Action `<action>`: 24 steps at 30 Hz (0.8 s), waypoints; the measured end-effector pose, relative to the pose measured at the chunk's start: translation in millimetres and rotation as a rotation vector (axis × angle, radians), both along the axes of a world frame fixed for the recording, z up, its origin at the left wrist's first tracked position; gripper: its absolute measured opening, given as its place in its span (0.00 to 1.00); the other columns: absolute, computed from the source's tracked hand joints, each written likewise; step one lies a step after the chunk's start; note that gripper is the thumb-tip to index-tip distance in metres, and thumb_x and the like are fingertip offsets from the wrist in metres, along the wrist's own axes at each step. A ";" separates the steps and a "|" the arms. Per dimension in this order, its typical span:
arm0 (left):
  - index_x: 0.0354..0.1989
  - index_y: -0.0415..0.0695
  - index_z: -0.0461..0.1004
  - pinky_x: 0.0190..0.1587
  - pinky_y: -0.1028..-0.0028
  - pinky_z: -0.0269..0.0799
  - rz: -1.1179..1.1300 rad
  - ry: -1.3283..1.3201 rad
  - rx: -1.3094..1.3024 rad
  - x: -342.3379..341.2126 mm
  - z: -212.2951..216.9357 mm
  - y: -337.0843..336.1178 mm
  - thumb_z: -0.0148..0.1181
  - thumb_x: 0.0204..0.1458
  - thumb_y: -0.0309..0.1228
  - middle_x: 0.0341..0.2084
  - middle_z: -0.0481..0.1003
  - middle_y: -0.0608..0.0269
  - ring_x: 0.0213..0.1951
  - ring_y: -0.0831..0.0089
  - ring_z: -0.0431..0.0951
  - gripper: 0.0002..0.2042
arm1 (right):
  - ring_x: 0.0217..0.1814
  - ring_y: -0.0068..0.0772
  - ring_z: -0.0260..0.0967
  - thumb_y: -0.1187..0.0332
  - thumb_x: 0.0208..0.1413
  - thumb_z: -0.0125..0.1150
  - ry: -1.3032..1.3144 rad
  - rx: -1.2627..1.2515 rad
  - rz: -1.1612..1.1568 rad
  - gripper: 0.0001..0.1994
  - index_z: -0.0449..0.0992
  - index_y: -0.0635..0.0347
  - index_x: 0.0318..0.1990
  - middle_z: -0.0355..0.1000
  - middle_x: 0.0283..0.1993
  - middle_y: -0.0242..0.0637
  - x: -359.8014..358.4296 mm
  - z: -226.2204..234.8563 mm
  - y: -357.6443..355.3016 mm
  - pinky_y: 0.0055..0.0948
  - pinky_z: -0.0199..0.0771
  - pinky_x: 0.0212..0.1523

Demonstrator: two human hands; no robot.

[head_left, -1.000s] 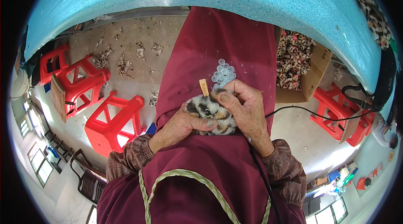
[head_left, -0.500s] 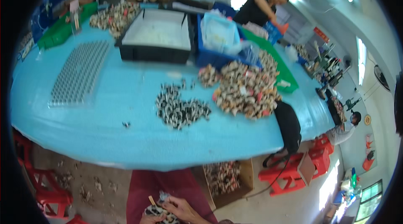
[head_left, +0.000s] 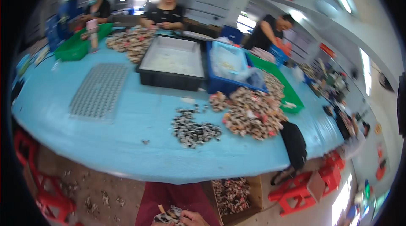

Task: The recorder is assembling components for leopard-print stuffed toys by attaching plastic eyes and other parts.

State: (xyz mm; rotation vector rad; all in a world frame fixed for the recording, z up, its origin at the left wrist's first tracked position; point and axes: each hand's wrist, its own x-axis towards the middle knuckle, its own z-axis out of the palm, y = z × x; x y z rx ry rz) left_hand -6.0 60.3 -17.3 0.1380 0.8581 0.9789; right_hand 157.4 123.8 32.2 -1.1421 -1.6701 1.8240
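Note:
At the lower edge, over my dark red trousers (head_left: 163, 194), lies a black-and-white patterned bundle (head_left: 174, 214). It looks soft, and a pale flat stick (head_left: 161, 209) stands up at its left. My left hand (head_left: 162, 224), mostly cut off by the frame, grips the bundle from below left. My right hand (head_left: 194, 219) has curled fingers pressed on its right side. Small greyish round bits show on top, too blurred to name. On the blue-covered table (head_left: 118, 150) ahead lies a heap of small black-and-white pieces (head_left: 192, 130).
A large beige-brown heap (head_left: 253, 114) lies right, beside a blue crate (head_left: 220, 84) and green tray (head_left: 294, 99). Further back are a black tray (head_left: 169, 80) and clear moulded tray (head_left: 99, 90). A filled cardboard box (head_left: 253, 194) and red stools (head_left: 292, 192) stand below. Several people work around.
My view has tilted up, so table and hands sit lower and further right in it. My right hand has come down from the translucent bit above the bundle onto the bundle's right side.

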 end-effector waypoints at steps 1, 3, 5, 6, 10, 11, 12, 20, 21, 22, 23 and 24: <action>0.43 0.42 0.71 0.39 0.67 0.75 0.039 -0.009 -0.015 0.3 0.1 1.5 0.59 0.50 0.24 0.35 0.76 0.60 0.36 0.67 0.78 0.11 | 0.37 0.20 0.64 0.60 0.60 0.52 -0.038 -0.018 -0.059 0.15 0.72 0.64 0.43 0.69 0.36 0.31 0.3 -1.3 -1.7 0.25 0.68 0.37; 0.42 0.42 0.72 0.37 0.65 0.77 0.116 -0.122 -0.004 1.7 6.0 -3.3 0.59 0.50 0.24 0.33 0.76 0.59 0.34 0.67 0.78 0.10 | 0.41 0.21 0.66 0.61 0.60 0.51 -0.120 -0.013 -0.067 0.17 0.70 0.64 0.51 0.71 0.40 0.32 0.6 -7.8 -7.7 0.25 0.69 0.40; 0.41 0.41 0.72 0.37 0.65 0.77 0.183 -0.123 -0.033 4.1 7.1 -10.8 0.59 0.50 0.24 0.33 0.76 0.59 0.34 0.66 0.78 0.10 | 0.42 0.21 0.66 0.62 0.60 0.51 -0.122 -0.001 -0.027 0.17 0.70 0.64 0.52 0.71 0.41 0.31 0.6 -13.2 -10.4 0.25 0.69 0.41; 0.41 0.41 0.72 0.37 0.64 0.78 0.212 -0.130 -0.059 5.4 5.9 -11.9 0.59 0.50 0.24 0.32 0.77 0.59 0.34 0.65 0.78 0.10 | 0.42 0.22 0.66 0.63 0.61 0.51 -0.127 0.016 -0.025 0.17 0.69 0.64 0.53 0.71 0.41 0.31 0.6 -14.6 -11.1 0.24 0.69 0.41; 0.40 0.39 0.73 0.33 0.67 0.78 0.220 -0.001 -0.121 5.9 34.0 -13.7 0.57 0.50 0.21 0.29 0.77 0.59 0.30 0.66 0.79 0.08 | 0.43 0.23 0.67 0.63 0.60 0.51 -0.054 0.022 -0.020 0.18 0.69 0.63 0.55 0.72 0.42 0.32 4.4 -23.2 -18.7 0.24 0.69 0.42; 0.40 0.39 0.73 0.33 0.67 0.78 0.222 -0.001 -0.120 6.8 30.3 -16.5 0.57 0.50 0.21 0.29 0.77 0.59 0.30 0.66 0.79 0.08 | 0.44 0.24 0.67 0.64 0.60 0.51 -0.067 0.093 -0.002 0.18 0.68 0.63 0.55 0.72 0.43 0.33 4.1 -23.2 -21.4 0.24 0.69 0.44; 0.40 0.39 0.73 0.33 0.67 0.78 0.205 0.050 -0.105 9.0 24.2 -17.2 0.57 0.51 0.22 0.29 0.77 0.60 0.29 0.67 0.79 0.09 | 0.45 0.24 0.67 0.64 0.60 0.51 -0.080 0.164 0.014 0.19 0.68 0.62 0.55 0.72 0.44 0.34 3.8 -21.1 -22.8 0.25 0.69 0.45; 0.44 0.36 0.73 0.40 0.71 0.77 0.076 -0.061 -0.044 0.0 10.0 -27.9 0.61 0.45 0.17 0.32 0.77 0.60 0.34 0.69 0.79 0.15 | 0.31 0.13 0.60 0.68 0.55 0.56 0.083 -0.202 -0.039 0.07 0.72 0.63 0.35 0.66 0.28 0.21 16.4 -31.4 -30.2 0.18 0.62 0.29; 0.43 0.35 0.73 0.40 0.70 0.77 0.066 -0.113 0.033 -1.0 7.4 -30.3 0.61 0.46 0.17 0.33 0.78 0.60 0.35 0.68 0.79 0.14 | 0.32 0.12 0.61 0.68 0.56 0.57 0.048 -0.131 0.011 0.08 0.72 0.63 0.37 0.67 0.30 0.22 16.0 -23.4 -29.3 0.18 0.64 0.32; 0.44 0.35 0.72 0.41 0.69 0.77 0.059 -0.054 -0.037 -1.6 13.8 -32.3 0.61 0.47 0.18 0.34 0.78 0.59 0.35 0.67 0.79 0.14 | 0.34 0.11 0.62 0.67 0.56 0.58 0.014 -0.053 0.067 0.09 0.73 0.64 0.39 0.68 0.31 0.23 18.0 -19.5 -27.4 0.18 0.66 0.34; 0.46 0.37 0.72 0.41 0.67 0.77 0.072 -0.072 -0.076 -4.2 19.5 -33.0 0.60 0.48 0.19 0.36 0.78 0.58 0.37 0.67 0.79 0.15 | 0.34 0.16 0.66 0.66 0.54 0.60 0.013 0.031 0.136 0.10 0.73 0.60 0.40 0.70 0.32 0.28 22.4 -19.7 -21.2 0.19 0.68 0.37; 0.48 0.38 0.71 0.41 0.65 0.77 0.076 -0.092 -0.102 -5.0 22.6 -26.5 0.59 0.49 0.20 0.37 0.78 0.58 0.38 0.66 0.79 0.16 | 0.34 0.21 0.70 0.64 0.52 0.62 0.009 0.130 0.195 0.11 0.74 0.56 0.42 0.73 0.32 0.33 30.3 -22.0 -9.4 0.21 0.70 0.39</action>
